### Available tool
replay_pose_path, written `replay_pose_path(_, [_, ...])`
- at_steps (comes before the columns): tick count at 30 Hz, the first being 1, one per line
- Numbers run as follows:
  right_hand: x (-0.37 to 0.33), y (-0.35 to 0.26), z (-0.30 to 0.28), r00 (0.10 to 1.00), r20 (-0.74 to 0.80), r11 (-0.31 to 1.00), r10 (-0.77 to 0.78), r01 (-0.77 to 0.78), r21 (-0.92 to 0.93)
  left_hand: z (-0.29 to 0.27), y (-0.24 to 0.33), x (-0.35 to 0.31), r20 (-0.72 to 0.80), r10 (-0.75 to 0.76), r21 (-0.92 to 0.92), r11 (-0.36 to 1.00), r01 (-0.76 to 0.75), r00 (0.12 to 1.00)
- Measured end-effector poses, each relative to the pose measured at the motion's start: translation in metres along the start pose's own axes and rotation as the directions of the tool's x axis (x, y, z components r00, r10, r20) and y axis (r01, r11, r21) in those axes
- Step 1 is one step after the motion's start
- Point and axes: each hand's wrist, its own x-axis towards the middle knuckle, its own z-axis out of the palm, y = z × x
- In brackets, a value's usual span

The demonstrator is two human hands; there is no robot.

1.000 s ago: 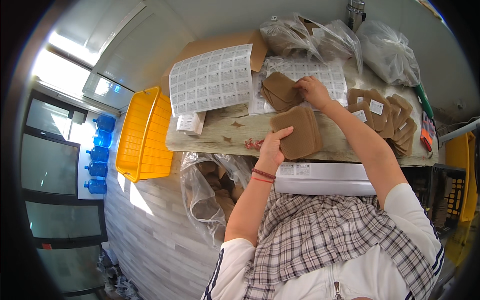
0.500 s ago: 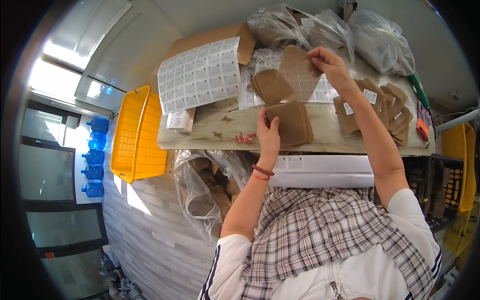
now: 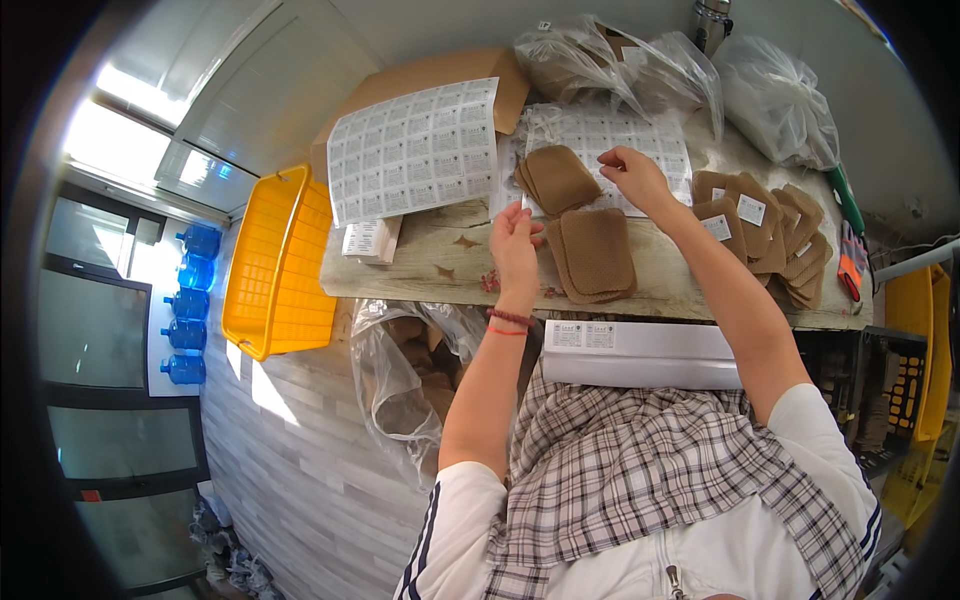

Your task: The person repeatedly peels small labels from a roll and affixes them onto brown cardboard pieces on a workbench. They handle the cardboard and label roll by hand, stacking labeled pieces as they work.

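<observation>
My left hand (image 3: 515, 250) is at the left of two small stacks of brown, round-cornered mesh pieces. Its fingers are curled together, with a small white bit by the fingertips that I cannot make out. Just right of the far stack (image 3: 562, 182), my right hand (image 3: 640, 180) hovers over a printed label sheet (image 3: 665, 145), thumb and forefinger slightly apart, apparently holding nothing. The near stack (image 3: 597, 255) lies close to the table's front edge. To the right are several overlapping brown pieces (image 3: 765, 235), some bearing white labels.
A large label sheet (image 3: 415, 150) leans over a cardboard box (image 3: 430, 80) at the back left. Clear plastic bags (image 3: 775, 100) sit along the back. A yellow basket (image 3: 275, 265) stands left of the table; a bag of brown pieces (image 3: 410, 370) hangs below its front edge.
The single mesh piece that my right hand held up is let go and lies on the far stack. My left hand has left the near stack and moved up and left.
</observation>
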Motion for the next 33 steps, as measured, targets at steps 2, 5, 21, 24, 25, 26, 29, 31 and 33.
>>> replay_pose_path(2, [0.022, -0.001, 0.009, 0.991, 0.077, 0.988, 0.107, -0.097, -0.117, 0.008, 0.012, 0.023, -0.038, -0.013, 0.153, 0.988, 0.018, 0.999])
replay_pose_path(5, [0.038, -0.021, 0.029, 0.971, 0.091, 0.952, 0.219, -0.193, -0.237, 0.021, 0.016, 0.053, -0.14, 0.102, 0.464, 0.886, -0.026, 0.985])
replay_pose_path(21, [0.025, -0.022, 0.028, 0.988, 0.151, 0.9, -0.013, -0.055, 0.433, 0.01, -0.006, 0.086, -0.046, 0.349, 0.266, 0.907, -0.325, 0.936])
replay_pose_path(24, [0.022, -0.024, 0.017, 0.942, 0.33, 0.901, -0.062, -0.089, 0.424, 0.017, 0.008, 0.07, 0.116, 0.352, -0.008, 0.936, -0.353, 0.929])
replay_pose_path(25, [0.017, -0.031, 0.016, 0.948, 0.316, 0.918, -0.044, -0.087, 0.388, 0.017, 0.015, 0.063, 0.176, 0.355, -0.123, 0.933, -0.338, 0.918])
replay_pose_path(26, [0.01, -0.041, 0.02, 0.952, 0.303, 0.932, -0.03, -0.083, 0.352, 0.013, 0.012, 0.064, 0.193, 0.355, -0.088, 0.935, -0.344, 0.915])
replay_pose_path(29, [-0.002, -0.044, 0.025, 0.972, 0.124, 0.97, -0.198, 0.176, 0.164, 0.014, 0.012, 0.062, 0.247, 0.351, -0.02, 0.934, -0.357, 0.903])
replay_pose_path(31, [-0.006, -0.044, 0.025, 0.951, 0.06, 0.95, -0.302, 0.295, 0.102, 0.013, 0.012, 0.055, 0.263, 0.353, -0.011, 0.932, -0.363, 0.898])
replay_pose_path(33, [-0.009, -0.05, 0.023, 0.947, 0.076, 0.94, -0.314, 0.298, 0.164, 0.008, 0.007, 0.05, 0.282, 0.34, -0.026, 0.937, -0.347, 0.897])
